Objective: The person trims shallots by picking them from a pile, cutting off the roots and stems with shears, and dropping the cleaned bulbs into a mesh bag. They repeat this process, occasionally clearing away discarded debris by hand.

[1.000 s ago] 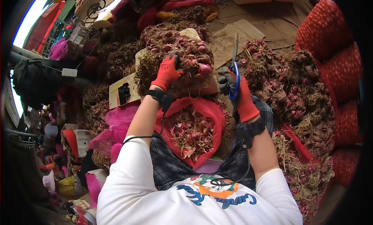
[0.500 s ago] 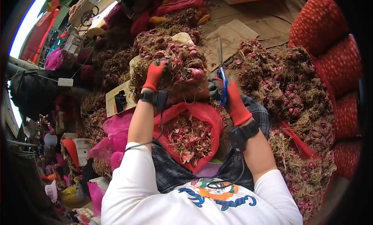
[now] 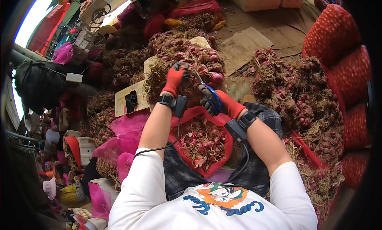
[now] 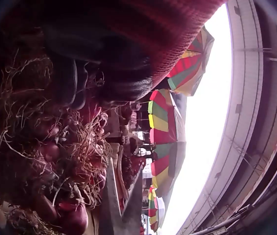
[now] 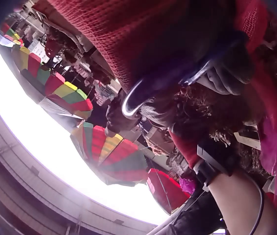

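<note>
My left hand (image 3: 176, 78), in a red glove with dark palm and fingers, is at the near side of a heap of shallots (image 3: 207, 55) with dry roots and stalks. Its fingers are curled and pinch a shallot, mostly hidden by the glove; roots show beside the fingertips in the left wrist view. My right hand (image 3: 227, 102), gloved alike, grips blue-handled scissors (image 4: 110, 205). The blades stand apart and point toward the left hand, close below its fingers. Below both hands, a red mesh bag (image 3: 227, 152) lies open between the knees, holding peelings and dry trimmings (image 3: 201, 144).
Another spread of shallots (image 3: 296, 91) covers the ground at right, with full red mesh sacks (image 3: 332, 33) stacked beyond. Flattened cardboard (image 3: 248, 41) lies ahead. To the left are pink netting (image 3: 129, 126) and a carton (image 3: 121, 100) with a black object on it.
The right hand has brought the scissors leftward, from pointing up and away to beside the left hand. The left hand has left the heap's surface, its fingers now closed together.
</note>
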{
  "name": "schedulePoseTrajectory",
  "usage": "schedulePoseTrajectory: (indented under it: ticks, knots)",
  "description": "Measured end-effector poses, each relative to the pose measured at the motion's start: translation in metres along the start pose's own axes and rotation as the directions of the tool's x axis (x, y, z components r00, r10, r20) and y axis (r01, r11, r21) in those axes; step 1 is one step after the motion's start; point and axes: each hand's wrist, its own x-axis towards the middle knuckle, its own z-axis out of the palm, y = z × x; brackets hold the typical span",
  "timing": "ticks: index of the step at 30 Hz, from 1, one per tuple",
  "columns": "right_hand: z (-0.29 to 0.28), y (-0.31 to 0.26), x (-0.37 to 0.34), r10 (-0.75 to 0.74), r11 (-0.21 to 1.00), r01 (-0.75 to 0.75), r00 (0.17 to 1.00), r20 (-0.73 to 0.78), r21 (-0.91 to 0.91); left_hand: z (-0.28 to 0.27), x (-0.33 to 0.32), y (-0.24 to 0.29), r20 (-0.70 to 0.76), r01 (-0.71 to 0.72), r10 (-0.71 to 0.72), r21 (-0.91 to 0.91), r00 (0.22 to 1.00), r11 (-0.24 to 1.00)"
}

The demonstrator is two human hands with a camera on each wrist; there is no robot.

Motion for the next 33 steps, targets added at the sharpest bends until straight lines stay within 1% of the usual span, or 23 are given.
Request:
schedulePoseTrajectory:
  ticks: [1,2,4,5,6,7,8,10,11,14,15,17,18,21,24,25,26,28,29,30,32,33]
  knots:
    - [0.004,-0.006,0.002,0.056,0.993,-0.058,0.998,0.027,0.102,0.000,0.006,-0.008,-0.061,-0.052,0.060,0.126,0.996,0.991]
    - [0.007,-0.010,0.004,0.052,0.996,-0.051,0.999,-0.003,0.074,0.001,0.009,-0.008,-0.113,-0.094,0.127,0.254,0.985,0.963]
    - [0.011,-0.008,0.001,0.047,0.999,-0.045,0.996,-0.071,0.029,0.003,0.010,0.001,-0.096,-0.130,0.179,0.377,0.979,0.917]
    - [0.017,-0.014,-0.004,0.051,0.999,-0.050,0.997,-0.056,0.015,0.010,0.000,0.017,-0.079,-0.141,0.194,0.434,0.978,0.890]
    - [0.018,-0.012,-0.001,0.025,0.998,-0.022,0.998,-0.049,0.058,0.015,-0.011,0.028,-0.063,-0.145,0.201,0.490,0.978,0.859]
    - [0.017,-0.009,0.004,0.002,0.995,0.002,0.999,-0.043,0.101,0.019,-0.019,0.034,-0.045,-0.198,0.260,0.531,0.964,0.824]
    - [0.017,-0.008,0.009,-0.024,0.990,0.029,0.999,-0.038,0.141,0.021,-0.022,0.036,-0.044,-0.212,0.274,0.521,0.961,0.827]
    - [0.017,-0.009,0.016,0.000,0.985,0.006,0.999,-0.033,0.170,0.023,-0.028,0.033,-0.048,-0.233,0.294,0.499,0.954,0.835]
    - [0.016,-0.009,0.019,0.012,0.983,-0.006,0.999,-0.032,0.186,0.026,-0.031,0.031,-0.047,-0.290,0.348,0.456,0.936,0.842]
    - [0.015,-0.006,0.030,0.003,0.972,0.002,1.000,-0.022,0.236,0.024,-0.041,0.033,-0.074,-0.116,0.143,0.295,0.987,0.948]
    - [0.015,-0.005,0.034,-0.001,0.968,0.005,1.000,-0.015,0.249,0.019,-0.039,0.024,-0.056,-0.120,0.132,0.188,0.990,0.975]
    - [0.022,-0.008,0.036,-0.010,0.980,0.027,0.996,-0.086,0.199,0.019,-0.038,0.022,-0.093,-0.059,0.065,0.069,0.994,0.996]
    - [0.024,-0.010,0.037,-0.015,0.985,0.035,0.993,-0.119,0.172,0.018,-0.039,0.022,-0.110,-0.030,0.031,0.009,0.993,1.000]
    - [0.011,-0.006,0.050,-0.045,0.974,0.057,0.997,-0.062,0.218,-0.004,-0.039,0.016,-0.060,0.078,-0.092,-0.205,0.994,0.976]
    - [0.005,0.001,0.052,-0.040,0.984,0.045,0.999,-0.031,0.174,-0.002,-0.075,0.040,-0.018,0.111,-0.126,-0.371,0.992,0.922]
    - [0.011,0.003,0.046,-0.059,0.989,0.071,0.994,-0.091,0.128,-0.002,-0.089,0.049,0.085,0.052,-0.020,-0.400,0.996,0.915]
    - [0.016,0.005,0.039,-0.116,0.992,0.119,0.992,-0.041,0.052,-0.004,-0.107,0.048,0.115,-0.049,0.085,-0.289,0.990,0.956]
    - [0.025,0.012,0.016,-0.208,0.973,0.214,0.976,0.064,-0.092,0.000,-0.144,0.049,0.110,0.027,0.024,-0.443,0.994,0.896]
    - [0.034,0.015,-0.001,-0.301,0.948,0.309,0.947,0.111,-0.070,-0.001,-0.167,0.055,0.198,0.071,0.035,-0.499,0.979,0.864]
    - [0.041,0.019,-0.012,-0.337,0.919,0.351,0.936,0.103,-0.178,0.007,-0.189,0.059,0.186,0.106,-0.010,-0.517,0.982,0.849]
    - [0.052,0.028,-0.032,-0.407,0.824,0.413,0.908,0.101,-0.387,0.016,-0.222,0.051,0.148,-0.015,0.071,-0.349,0.986,0.937]
    - [0.064,0.034,-0.042,-0.507,0.808,0.519,0.854,0.118,-0.279,0.009,-0.230,0.022,0.203,0.049,0.028,-0.365,0.979,0.930]
